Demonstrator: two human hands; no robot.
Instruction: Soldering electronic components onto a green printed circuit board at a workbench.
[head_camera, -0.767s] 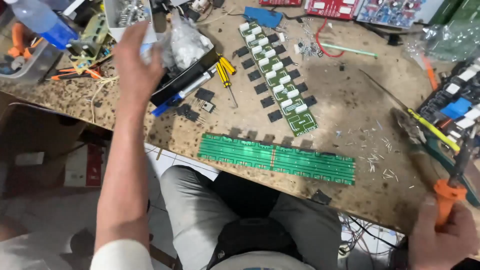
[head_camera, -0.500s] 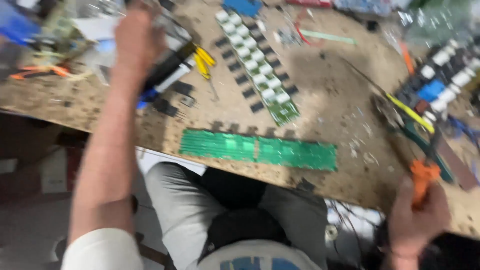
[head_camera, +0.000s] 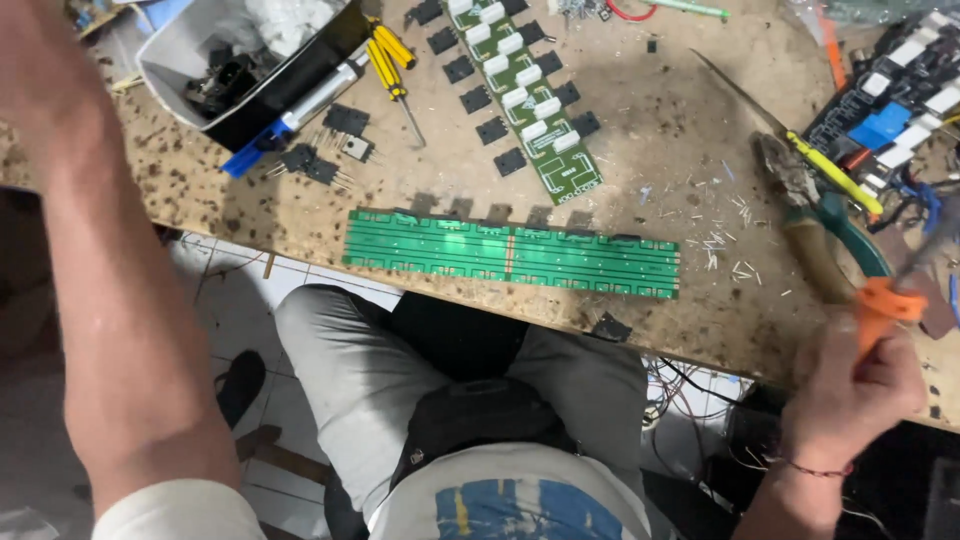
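In right hand (head_camera: 850, 385), orange-handled tool (head_camera: 885, 305), seemingly up-right

White sleeve (head_camera: 180, 510), grey trousers (head_camera: 350, 370), thin wrist bracelet (head_camera: 815, 468).

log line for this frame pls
right hand: grips orange-handled tool | left hand: out of view, arm raised | green board: flat at bench edge | pliers: beside it

Two circuit boards (head_camera: 511, 254) (head_camera: 524, 95), two screwdrivers (head_camera: 395, 70) (head_camera: 392, 42).
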